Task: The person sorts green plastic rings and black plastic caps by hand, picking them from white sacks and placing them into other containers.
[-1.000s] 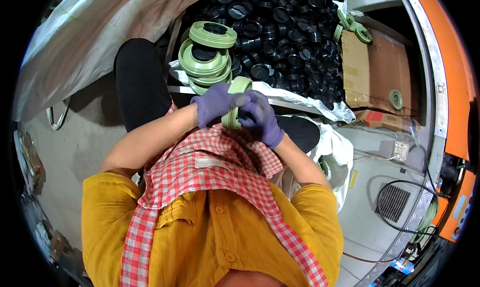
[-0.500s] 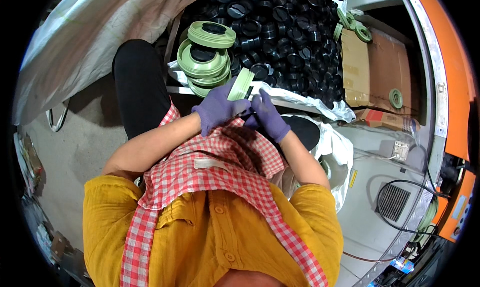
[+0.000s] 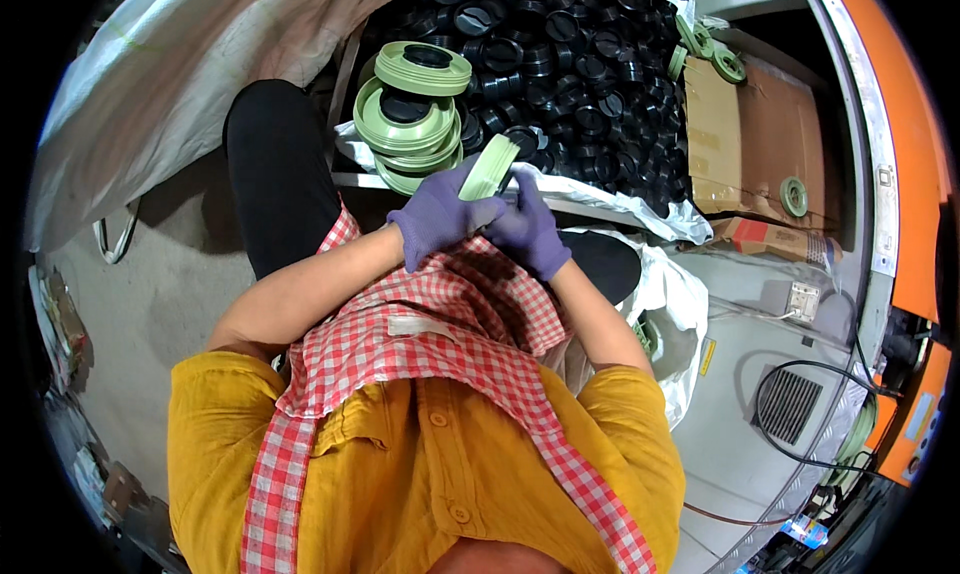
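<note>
Between two gloved hands — left hand (image 3: 437,217), right hand (image 3: 528,233) — one green ring (image 3: 488,169)

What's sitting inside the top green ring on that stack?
A black round plastic part sits in the top pale green ring. The lower green rings hide whatever lies under the stack.

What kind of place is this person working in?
Probably a small factory or assembly workshop: a big heap of black plastic caps, a stack of pale green discs, and cardboard boxes beside the seated worker.
</note>
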The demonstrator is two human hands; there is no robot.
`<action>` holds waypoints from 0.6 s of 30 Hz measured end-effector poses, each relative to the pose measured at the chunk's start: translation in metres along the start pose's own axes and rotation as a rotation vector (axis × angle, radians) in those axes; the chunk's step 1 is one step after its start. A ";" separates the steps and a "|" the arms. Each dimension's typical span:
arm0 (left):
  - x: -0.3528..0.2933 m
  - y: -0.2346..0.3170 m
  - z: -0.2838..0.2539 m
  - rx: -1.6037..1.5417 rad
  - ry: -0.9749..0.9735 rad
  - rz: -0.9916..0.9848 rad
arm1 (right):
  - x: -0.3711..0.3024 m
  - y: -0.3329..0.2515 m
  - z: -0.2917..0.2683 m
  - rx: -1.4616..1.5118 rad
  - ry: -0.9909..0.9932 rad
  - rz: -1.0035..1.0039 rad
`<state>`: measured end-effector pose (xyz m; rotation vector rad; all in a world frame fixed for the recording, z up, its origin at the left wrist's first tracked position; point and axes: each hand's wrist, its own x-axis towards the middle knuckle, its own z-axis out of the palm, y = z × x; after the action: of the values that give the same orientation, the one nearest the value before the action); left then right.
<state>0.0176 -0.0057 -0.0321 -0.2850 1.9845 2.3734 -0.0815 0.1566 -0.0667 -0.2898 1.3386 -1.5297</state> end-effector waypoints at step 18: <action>0.043 0.057 -0.052 0.385 0.337 0.339 | -0.003 0.013 0.001 -0.120 0.234 0.233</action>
<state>-0.0266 -0.0714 0.0076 -0.3770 2.7906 2.1501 -0.0729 0.1600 -0.0760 -0.0269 1.5917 -1.3197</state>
